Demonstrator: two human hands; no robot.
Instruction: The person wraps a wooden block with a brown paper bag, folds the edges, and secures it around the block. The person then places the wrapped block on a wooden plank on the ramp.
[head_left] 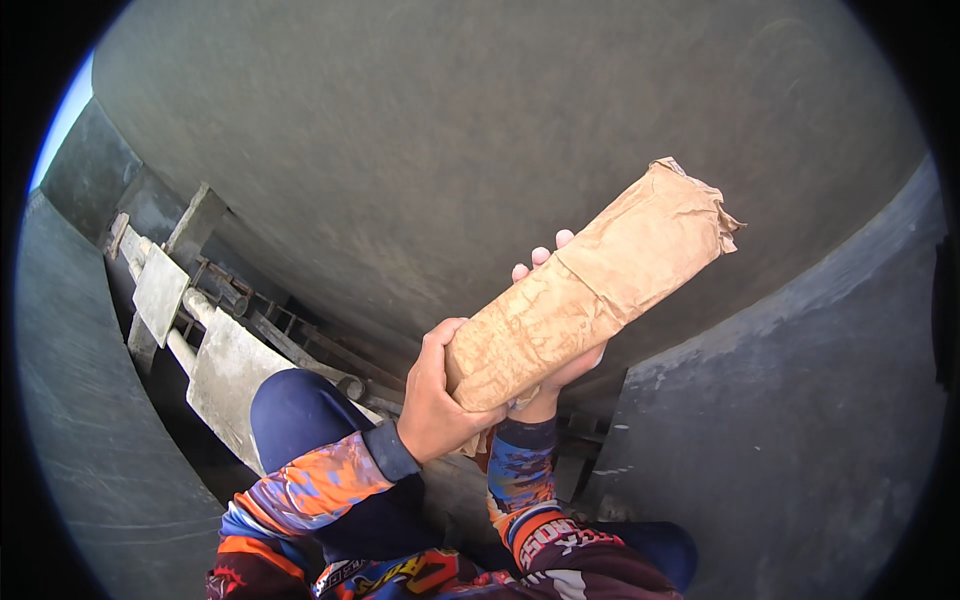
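Observation:
A long brown paper bundle [560, 310], creased and blotched, slants up to the right in front of me. Its far end is crumpled and folded over; what is inside, if anything, is hidden. My left hand [440, 395] grips the near lower end, with the thumb along the left edge. Behind the bundle, my right hand [577, 372] supports it from underneath; its palm is mostly covered, and fingertips show past the upper left edge.
A smooth grey plastered wall [480, 130] curves ahead. Another grey wall [780, 430] stands close on the right. To the left, scaffold poles and pale boards [225, 375] lie beside my bent knee [300, 415], with a deep dark gap below them.

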